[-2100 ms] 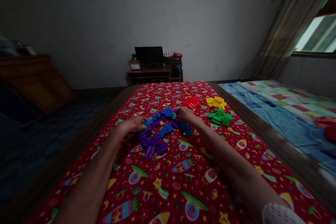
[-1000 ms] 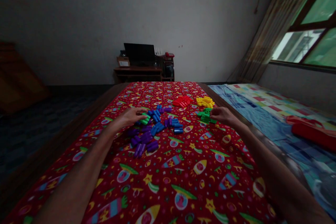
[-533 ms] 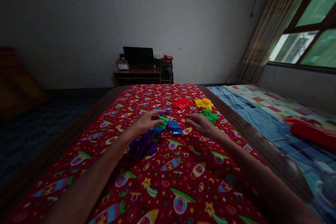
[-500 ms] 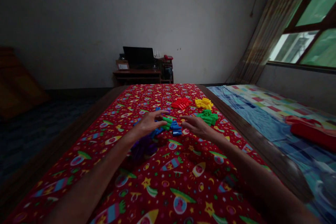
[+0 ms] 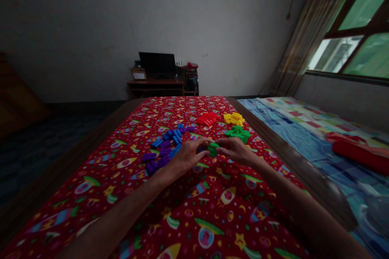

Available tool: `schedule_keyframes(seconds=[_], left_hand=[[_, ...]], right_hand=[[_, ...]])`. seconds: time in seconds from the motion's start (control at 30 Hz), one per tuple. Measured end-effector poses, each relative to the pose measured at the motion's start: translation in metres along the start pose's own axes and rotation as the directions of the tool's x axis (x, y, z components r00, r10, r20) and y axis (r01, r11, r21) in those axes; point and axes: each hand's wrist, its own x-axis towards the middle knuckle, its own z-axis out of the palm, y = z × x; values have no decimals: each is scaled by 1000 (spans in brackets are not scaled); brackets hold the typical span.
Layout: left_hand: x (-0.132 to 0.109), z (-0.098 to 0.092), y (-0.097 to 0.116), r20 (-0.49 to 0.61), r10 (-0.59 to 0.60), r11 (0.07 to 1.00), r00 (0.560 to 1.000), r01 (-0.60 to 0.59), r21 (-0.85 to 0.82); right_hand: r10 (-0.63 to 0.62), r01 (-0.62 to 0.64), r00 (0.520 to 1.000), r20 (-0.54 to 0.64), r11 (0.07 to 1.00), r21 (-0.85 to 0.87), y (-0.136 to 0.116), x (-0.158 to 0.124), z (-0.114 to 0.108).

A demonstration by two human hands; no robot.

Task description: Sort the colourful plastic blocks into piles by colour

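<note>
My left hand (image 5: 190, 154) and my right hand (image 5: 235, 149) meet over the middle of the red patterned cloth. Between their fingertips are small green plastic pieces (image 5: 213, 149), short and rounded; their exact kind is too small to tell. Both hands are closed in a pinch on them, one from each side. Blue pieces (image 5: 173, 135) and purple pieces (image 5: 149, 157) lie loosely mixed to the left of my left hand, some partly hidden by it. Just beyond my right hand is a pile of green pieces (image 5: 238, 133).
Farther back on the cloth (image 5: 209, 234) lie a red pile (image 5: 208, 118) and a yellow pile (image 5: 234, 119). Dark wooden table edges (image 5: 291, 162) flank the cloth. A bed (image 5: 282, 121) stands to the right, and a desk with a monitor (image 5: 157, 64) is against the wall.
My left hand has moved right, bringing green pieces from beside the blue ones to my right hand. My right hand has closed on them. The blue and purple pieces are now more exposed.
</note>
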Motion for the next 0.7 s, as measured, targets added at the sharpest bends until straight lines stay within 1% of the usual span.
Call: schedule_keyframes(seconds=[0.07, 0.1, 0.13, 0.17, 0.2, 0.23, 0.27, 0.3, 0.33, 0.4, 0.47, 0.53, 0.57, 0.6, 0.63, 0.67, 0.7], left_hand=[[1, -9, -5, -5, 42, 995, 999, -41, 93], [3, -17, -10, -21, 59, 986, 998, -55, 157], [5, -28, -17, -48, 68, 974, 997, -56, 221], [7, -40, -26, -84, 66, 960, 994, -41, 276], [9, -53, -38, -148, 44, 948, 988, 5, 317], [10, -66, -50, -213, 4, 937, 977, 70, 341], [10, -78, -64, -290, -34, 927, 956, 139, 349], [8, -88, -78, -352, -79, 917, 933, 207, 342], [5, -96, -92, -403, -125, 909, 907, 267, 320], [-7, -106, -119, -460, -235, 896, 856, 374, 238], [-23, -108, -141, -482, -328, 875, 813, 453, 169], [-36, -105, -160, -501, -370, 870, 782, 481, 109], [-41, -103, -168, -518, -387, 871, 763, 486, 66], [-44, -101, -175, -538, -404, 875, 739, 484, 8], [-46, -99, -182, -559, -427, 875, 711, 480, -59], [-46, -97, -188, -577, -447, 874, 684, 471, -119], [-45, -96, -193, -586, -460, 873, 667, 459, -163]], right_hand=[[81, -94, 993, -83, 982, -164, 7, -6, -13], [146, -183, 977, -153, 947, -263, 14, -10, -21], [220, -296, 946, -236, 883, -364, 22, -16, -31], [290, -415, 902, -321, 788, -455, 32, -22, -40], [348, -518, 851, -392, 676, -524, 41, -28, -47], [394, -591, 806, -442, 569, -572, 49, -34, -52], [431, -632, 774, -464, 487, -603, 57, -39, -55], [460, -643, 761, -458, 437, -629, 62, -43, -55], [484, -636, 760, -435, 415, -651, 65, -45, -54], [521, -607, 768, -372, 405, -684, 65, -44, -48], [549, -592, 764, -339, 388, -706, 58, -40, -44], [547, -590, 762, -346, 367, -719, 47, -34, -44], [531, -588, 769, -356, 368, -720, 41, -30, -45], [501, -580, 786, -362, 396, -712, 35, -25, -45], [461, -564, 810, -363, 442, -697, 30, -19, -43], [416, -536, 837, -356, 496, -683, 25, -11, -38], [367, -490, 870, -330, 567, -662, 22, -2, -31]])
